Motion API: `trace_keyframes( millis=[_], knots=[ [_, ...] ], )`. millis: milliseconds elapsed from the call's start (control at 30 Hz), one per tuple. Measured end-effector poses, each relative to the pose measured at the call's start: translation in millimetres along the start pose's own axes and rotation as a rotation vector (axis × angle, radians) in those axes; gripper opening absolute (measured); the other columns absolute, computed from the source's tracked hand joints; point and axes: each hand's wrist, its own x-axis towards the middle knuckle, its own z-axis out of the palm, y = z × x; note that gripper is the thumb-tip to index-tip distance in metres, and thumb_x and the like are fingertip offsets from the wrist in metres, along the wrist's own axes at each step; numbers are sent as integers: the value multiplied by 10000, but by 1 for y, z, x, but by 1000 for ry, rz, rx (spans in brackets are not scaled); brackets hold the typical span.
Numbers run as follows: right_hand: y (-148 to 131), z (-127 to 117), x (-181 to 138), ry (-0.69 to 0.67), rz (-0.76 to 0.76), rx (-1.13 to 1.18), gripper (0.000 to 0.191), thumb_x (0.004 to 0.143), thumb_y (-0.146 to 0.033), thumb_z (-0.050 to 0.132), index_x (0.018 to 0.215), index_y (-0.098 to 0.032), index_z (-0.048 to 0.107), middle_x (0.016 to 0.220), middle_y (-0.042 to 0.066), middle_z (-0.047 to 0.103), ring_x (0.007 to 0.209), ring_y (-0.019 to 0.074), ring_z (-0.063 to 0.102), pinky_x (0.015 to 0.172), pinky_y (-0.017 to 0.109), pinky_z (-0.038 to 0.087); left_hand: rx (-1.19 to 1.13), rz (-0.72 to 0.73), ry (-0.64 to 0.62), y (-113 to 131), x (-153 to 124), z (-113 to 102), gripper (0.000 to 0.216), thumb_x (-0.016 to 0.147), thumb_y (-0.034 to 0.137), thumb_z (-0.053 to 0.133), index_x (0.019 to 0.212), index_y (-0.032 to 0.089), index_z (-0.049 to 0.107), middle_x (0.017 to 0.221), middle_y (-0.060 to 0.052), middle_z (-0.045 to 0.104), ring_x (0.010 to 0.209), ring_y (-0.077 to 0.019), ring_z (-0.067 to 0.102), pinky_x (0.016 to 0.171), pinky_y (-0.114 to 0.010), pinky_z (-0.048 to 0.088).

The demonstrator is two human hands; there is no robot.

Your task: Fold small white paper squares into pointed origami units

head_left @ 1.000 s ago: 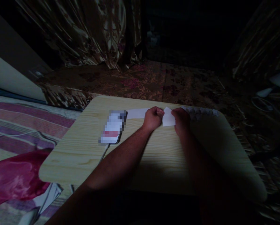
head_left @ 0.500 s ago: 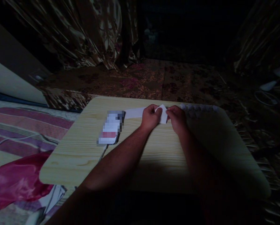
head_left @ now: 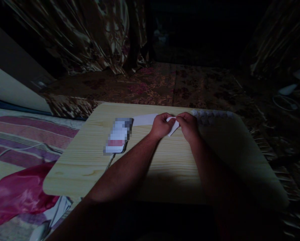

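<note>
My left hand (head_left: 161, 126) and my right hand (head_left: 188, 125) meet over the far middle of a small pale wooden table (head_left: 165, 164). Both pinch a small white piece of folded paper (head_left: 173, 128) between their fingertips; the hands cover most of it. A white strip of paper (head_left: 144, 119) lies flat on the table just left of my left hand. Further left lies a phone (head_left: 117, 139), its screen blurred out, with a cable running from its near end off the table's front.
A crumpled whitish sheet (head_left: 212, 115) lies at the table's far right edge. A red plastic bag (head_left: 16, 195) sits on a striped mat (head_left: 26, 134) to the left. Patterned carpet and shiny curtains (head_left: 89, 40) fill the dark background. White cables lie at far right.
My hands have drawn closer together and the white paper between them has been folded smaller; less of it shows now. The view has shifted slightly.
</note>
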Motion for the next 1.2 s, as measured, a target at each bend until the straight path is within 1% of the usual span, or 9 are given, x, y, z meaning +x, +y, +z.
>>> trace_keyframes(
  millis=[133, 267, 433, 667, 767, 933, 1067, 1200],
  knots=[
    [-2, -1, 0, 0, 11, -19, 141, 731, -342, 654, 718, -202, 659, 605, -23, 616, 589, 153, 556, 555, 275, 410, 2, -8, 15, 0, 1, 1, 218, 745, 372, 711, 718, 161, 663, 662, -7, 643, 601, -124, 535, 580, -249, 416],
    [-5, -1, 1, 26, -6, -68, 123, 717, -325, 650, 706, -202, 651, 610, -18, 622, 595, 155, 559, 550, 275, 401, -8, -12, -2, 0, 0, 2, 208, 745, 364, 711, 709, 166, 655, 655, -2, 633, 585, -118, 516, 575, -250, 407],
    [-8, -1, 0, 10, 13, -61, 130, 720, -330, 657, 714, -200, 653, 583, -26, 605, 560, 146, 536, 538, 275, 392, -7, -4, 21, 2, 1, 2, 179, 753, 331, 680, 689, 166, 652, 654, -5, 627, 609, -123, 524, 595, -252, 413],
    [-4, -1, 0, -4, -45, -141, 126, 743, -329, 647, 717, -207, 665, 633, -10, 653, 616, 166, 585, 574, 284, 418, -13, 27, 43, -2, 4, 3, 165, 749, 314, 660, 665, 172, 650, 634, 3, 610, 611, -123, 506, 583, -243, 396],
    [-4, 0, 0, -3, -65, -161, 125, 742, -325, 653, 714, -204, 666, 636, -9, 656, 614, 164, 585, 578, 285, 420, -56, 13, 51, -4, 5, 3, 138, 721, 288, 662, 655, 169, 643, 605, 12, 591, 581, -112, 480, 567, -240, 380],
    [-6, 1, 0, 28, -58, -183, 141, 734, -336, 662, 717, -196, 667, 621, -14, 649, 609, 160, 584, 565, 274, 410, -88, -23, 83, -6, 7, 4, 131, 702, 288, 669, 659, 166, 650, 613, 10, 613, 571, -108, 497, 555, -236, 385],
    [-5, 1, 1, 45, -45, -150, 147, 727, -341, 668, 719, -195, 664, 639, -9, 657, 620, 163, 594, 580, 281, 428, -112, -63, 125, -6, 7, 6, 158, 672, 304, 722, 651, 166, 648, 635, -1, 648, 565, -111, 527, 548, -238, 405],
    [-2, 1, 3, 34, -7, -103, 163, 730, -365, 667, 729, -201, 660, 634, -9, 655, 589, 159, 575, 564, 283, 432, -160, -94, 135, -2, 6, 5, 198, 661, 321, 760, 641, 164, 641, 641, -10, 666, 552, -112, 539, 542, -246, 420]
  ],
)
